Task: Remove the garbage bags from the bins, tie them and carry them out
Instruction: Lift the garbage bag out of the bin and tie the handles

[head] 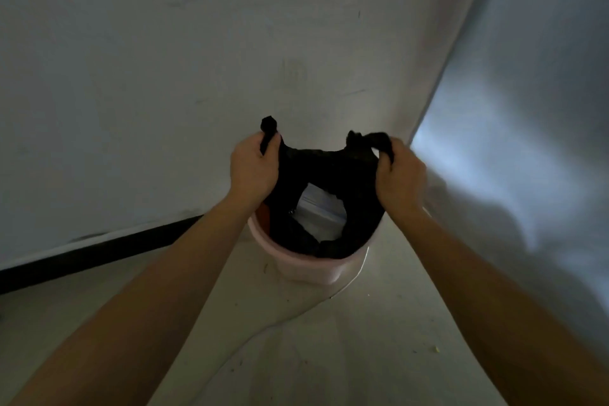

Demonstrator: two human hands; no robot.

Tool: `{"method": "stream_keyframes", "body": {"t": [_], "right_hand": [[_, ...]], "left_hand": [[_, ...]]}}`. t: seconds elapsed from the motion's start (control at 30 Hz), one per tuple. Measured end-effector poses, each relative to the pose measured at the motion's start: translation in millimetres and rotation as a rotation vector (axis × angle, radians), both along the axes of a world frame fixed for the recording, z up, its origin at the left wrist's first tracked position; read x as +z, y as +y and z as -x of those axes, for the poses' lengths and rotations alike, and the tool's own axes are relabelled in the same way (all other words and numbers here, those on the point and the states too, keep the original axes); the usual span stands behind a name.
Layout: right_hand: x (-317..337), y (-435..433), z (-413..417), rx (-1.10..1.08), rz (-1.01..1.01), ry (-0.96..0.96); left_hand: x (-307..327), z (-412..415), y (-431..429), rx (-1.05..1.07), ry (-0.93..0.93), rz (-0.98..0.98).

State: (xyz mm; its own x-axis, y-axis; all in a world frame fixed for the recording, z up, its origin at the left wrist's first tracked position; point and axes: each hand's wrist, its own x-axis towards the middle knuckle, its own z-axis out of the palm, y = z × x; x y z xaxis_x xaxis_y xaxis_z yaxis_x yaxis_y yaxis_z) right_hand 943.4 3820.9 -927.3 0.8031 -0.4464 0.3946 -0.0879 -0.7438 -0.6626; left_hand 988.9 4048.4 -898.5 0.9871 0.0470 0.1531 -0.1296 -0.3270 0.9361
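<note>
Garbage bag (329, 175), black and thin, sat in a pale pink bin (309, 265) on the floor, in the corner where a white wall (164, 76) met a pale surface at the right that I could not identify.

In the head view, the only one, the left hand (253, 168) had its fingers curled tight around one gathered ear of the bag, a black tuft poking out above the fist. The right hand (400, 171) was closed the same way on the opposite ear, fingers pressed together over bunched film. Between them the mouth of the bag was drawn up above the rim while its lower part stayed inside the bin. Something white and flat (321, 211) showed through the opening, and a reddish scrap at the left edge.

The film looked soft and limp, likely slippery and easy to tear if stretched over a sharp corner. The load seemed light, though that was a judgement only. The two twisted ears were the sensible holds, gathered thick so the plastic would not thin out, and long enough to knot together.
</note>
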Motion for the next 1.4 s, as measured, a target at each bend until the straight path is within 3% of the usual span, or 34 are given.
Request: {"method": "stream_keyframes", "body": {"t": [0.17, 0.33, 0.67, 0.77, 0.9, 1.0, 1.17, 1.3, 1.4], "right_hand": [[99.8, 22.0, -23.8, 0.036, -0.303, -0.181], [187.4, 55.4, -37.7, 0.127, -0.486, -0.362], [297.2, 174.5, -42.2, 0.361, -0.606, -0.472], [279.0, 207.8, -41.4, 0.416, -0.668, -0.421], [204.7, 249.2, -37.7, 0.491, -0.612, -0.243], [121.3, 272.3, -35.8, 0.549, -0.542, -0.02], [-10.2, 288.8, -11.8, 0.64, -0.358, 0.383], [-52.2, 286.1, 6.3, 0.713, -0.383, 0.388], [-41.3, 293.0, 10.3, 0.709, -0.454, 0.335]], "left_hand": [[58.8, -18.0, 25.4, 0.024, 0.06, 0.21], [132.2, -22.9, 65.4, 0.164, -0.158, 0.239], [247.6, 13.6, 174.2, 0.305, -0.323, 0.206], [229.7, 28.4, 211.2, 0.358, -0.308, 0.087], [153.5, 50.4, 254.3, 0.448, -0.19, -0.132], [68.7, 66.4, 286.0, 0.521, -0.006, -0.382], [-59.4, 106.4, 310.8, 0.589, 0.221, -0.61], [-90.5, 138.7, 311.0, 0.702, 0.089, -0.764], [-70.8, 143.7, 306.3, 0.861, -0.071, -0.709]]}}
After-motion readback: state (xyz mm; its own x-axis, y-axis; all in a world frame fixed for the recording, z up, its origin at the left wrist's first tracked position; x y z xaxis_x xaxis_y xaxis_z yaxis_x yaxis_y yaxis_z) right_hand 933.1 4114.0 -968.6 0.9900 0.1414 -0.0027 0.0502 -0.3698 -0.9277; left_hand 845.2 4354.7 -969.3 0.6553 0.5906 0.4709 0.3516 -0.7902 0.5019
